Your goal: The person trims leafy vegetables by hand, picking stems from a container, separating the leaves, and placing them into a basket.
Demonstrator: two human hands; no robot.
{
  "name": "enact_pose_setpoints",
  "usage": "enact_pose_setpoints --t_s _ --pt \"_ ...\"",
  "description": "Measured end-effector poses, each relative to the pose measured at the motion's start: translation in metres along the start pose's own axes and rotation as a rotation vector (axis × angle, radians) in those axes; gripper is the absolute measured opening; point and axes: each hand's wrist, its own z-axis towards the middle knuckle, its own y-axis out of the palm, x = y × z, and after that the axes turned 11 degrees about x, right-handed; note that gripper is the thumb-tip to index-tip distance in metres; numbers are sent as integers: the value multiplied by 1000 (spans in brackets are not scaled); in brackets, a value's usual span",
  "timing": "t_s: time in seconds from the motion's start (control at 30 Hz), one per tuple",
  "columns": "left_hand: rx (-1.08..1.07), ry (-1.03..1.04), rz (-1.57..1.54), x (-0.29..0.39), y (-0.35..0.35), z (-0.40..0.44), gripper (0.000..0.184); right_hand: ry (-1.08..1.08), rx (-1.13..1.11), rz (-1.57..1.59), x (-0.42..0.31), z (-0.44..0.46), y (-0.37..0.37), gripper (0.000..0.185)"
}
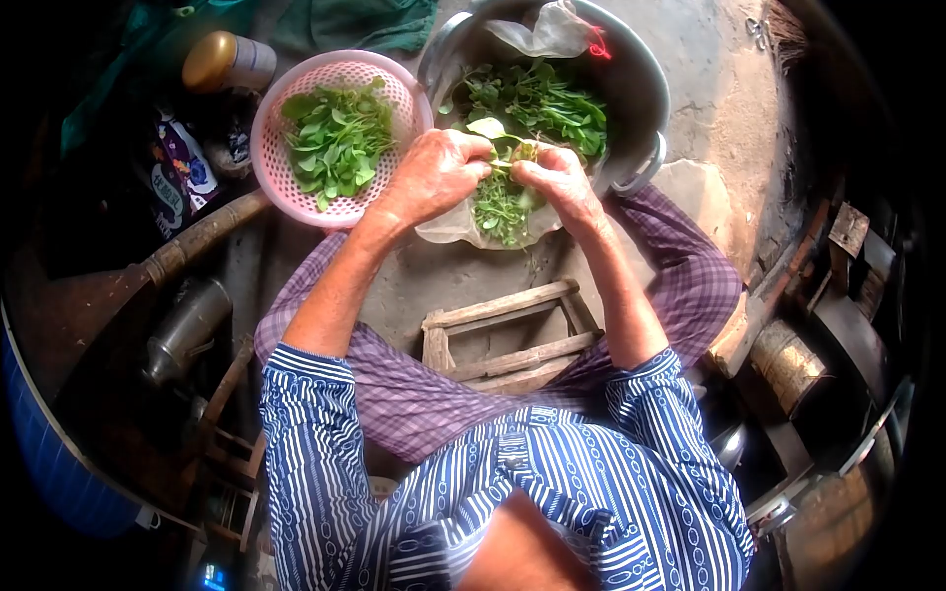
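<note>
Both my hands meet over the near rim of a large metal pot, fingers pinched on one leafy green sprig (501,148). My left hand (440,169) grips it from the left, my right hand (559,177) from the right; a pale leaf sticks up between them. Inside the metal pot (645,94) lies a heap of leafy greens (542,106) on a clear plastic bag. Below my hands, smaller green scraps (505,212) rest on the bag's near part (448,229). Left of my left hand, a pink perforated basket (271,182) holds more leafy greens (337,140).
A wooden stool frame (503,320) stands between my legs. Beyond the basket lies a gold-lidded jar (225,62). A metal cylinder (189,330) is at left, with a blue tub (59,443) below. Wood pieces (847,231) and a tin (788,360) crowd the right.
</note>
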Motion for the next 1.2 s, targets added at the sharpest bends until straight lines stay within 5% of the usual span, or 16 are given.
enact_pose_setpoints --t_s 0.13,0.33,0.47,0.57,0.67,0.8,0.97,1.2 --pt "-16 28 -64 -4 -1 0 24 41 -3 -77 6 6 -5 16" --pt "-13 3 -17 -14 -9 -1 23 123 -14 580 28 5 -23 10" --pt "156 70 122 -18 -22 2 18 75 266 -391 92 6 -32 19" --pt "355 59 75 -16 -29 1 21 -220 50 -1121 168 17 -35 24" --pt "417 62 80 -15 -30 -2 21 -60 -34 -1415 197 30 -37 17" --pt "416 38 60 -11 -32 -3 22 -230 342 -1079 176 60 -33 16" --pt "408 14 10 -8 -32 0 21 -161 385 -1093 192 117 -21 30" --pt "405 -23 -6 -6 -29 2 20 -2 371 -1088 184 135 -7 23"
